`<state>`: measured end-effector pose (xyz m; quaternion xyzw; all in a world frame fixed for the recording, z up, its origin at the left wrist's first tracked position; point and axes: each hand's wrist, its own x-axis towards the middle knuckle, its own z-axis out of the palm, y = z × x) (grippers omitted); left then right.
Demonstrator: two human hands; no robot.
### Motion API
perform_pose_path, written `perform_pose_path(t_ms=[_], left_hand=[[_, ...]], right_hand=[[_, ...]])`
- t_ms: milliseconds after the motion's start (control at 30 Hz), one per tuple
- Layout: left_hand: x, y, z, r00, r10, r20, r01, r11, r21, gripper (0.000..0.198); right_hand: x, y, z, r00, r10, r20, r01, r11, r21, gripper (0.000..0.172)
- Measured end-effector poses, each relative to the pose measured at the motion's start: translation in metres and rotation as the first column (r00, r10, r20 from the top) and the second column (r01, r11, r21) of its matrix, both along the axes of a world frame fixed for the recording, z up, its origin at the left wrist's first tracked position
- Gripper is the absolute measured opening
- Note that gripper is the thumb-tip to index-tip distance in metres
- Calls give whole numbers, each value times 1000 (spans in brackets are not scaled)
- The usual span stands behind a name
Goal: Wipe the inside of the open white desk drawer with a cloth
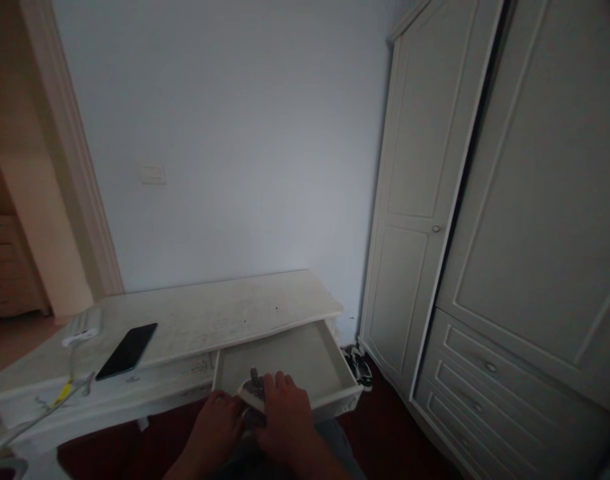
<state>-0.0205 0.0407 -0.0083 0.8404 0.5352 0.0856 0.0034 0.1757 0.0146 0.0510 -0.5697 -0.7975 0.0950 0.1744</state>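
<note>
Cradling it two-handed at the near side of the pulled-out drawer (289,353), and what a close hold this is! It's a small grey item (253,395) with a pale edge, too dim to name more closely. Left hand (217,417) tucked in on the left, fingers bent against it; right hand (287,413) over it from the right, knuckles up. The grip is drawn in snugly from both sides with the item caught between, though the undersides of the fingers are hidden.

Good technique here, I'd judge: one hand bearing the weight, the other doing the fine work, wrists kept off the drawer's near edge, nothing squeezed too hard.

Out left on the desk (209,307), a black phone or small tablet (127,350) lies near the front edge, apart from the hands. Farther left, a white power strip, by its look (82,327), and a cable (71,365) with a yellow tag (63,393) dropping over the near side; a wide left elbow could snag that. Over right, dark shoes (359,370) on the floor, and the tall wardrobe (415,187) beyond. The projecting drawer itself is the main obstacle!
</note>
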Motion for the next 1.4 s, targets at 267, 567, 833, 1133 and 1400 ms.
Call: perform_pose_path(t_ms=[267,567,833,1133,1400], left_hand=[[0,0,1,1000,-2,-12,1,999,-39,40],[0,1,1,1000,-8,-7,7,999,-38,40],[-4,1,-4,1000,-4,13,4,1000,3,42],[0,-2,12,994,35,105,-27,997,-79,34],[14,14,25,823,-13,567,103,987,-126,35]], right_hand=[[13,-2,-6,997,58,-60,-58,998,0,71],[6,6,0,998,54,-40,-55,998,-15,69],[7,9,5,997,63,-36,-64,998,-24,65],[17,40,14,992,-21,-121,-4,980,-200,57],[46,68,1,877,47,-478,-229,915,-331,40]])
